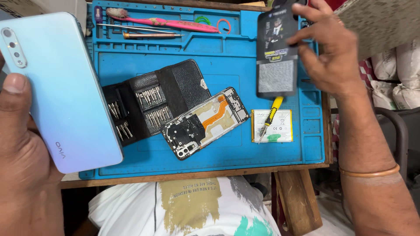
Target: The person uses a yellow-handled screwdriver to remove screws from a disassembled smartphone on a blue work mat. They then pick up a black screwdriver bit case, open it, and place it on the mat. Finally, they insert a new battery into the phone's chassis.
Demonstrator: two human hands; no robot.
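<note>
While the left hand (19, 148) keeps a closed grip on a pale blue phone back cover (57, 91), thumb pressed on its lower left edge, the cover is raised over the left side of the blue work mat (218, 57), camera cutout toward the top. The right hand (334, 57) pinches a flat dark package (276, 52) by its upper right corner between thumb and fingers, holding it above the mat's right part. Just under the package lies a white phone battery (280, 126) with a yellow-handled screwdriver (271, 116) resting across it. At the mat's middle sits an opened phone frame (205, 122) showing an orange flex cable, touching a black case of screwdriver bits (148, 100) unfolded to its left. In the mat's top tray lie a pink toothbrush (170, 22), a slim screwdriver (153, 35), and tweezers (131, 27). The mat rests on a wooden tabletop (197, 175).
</note>
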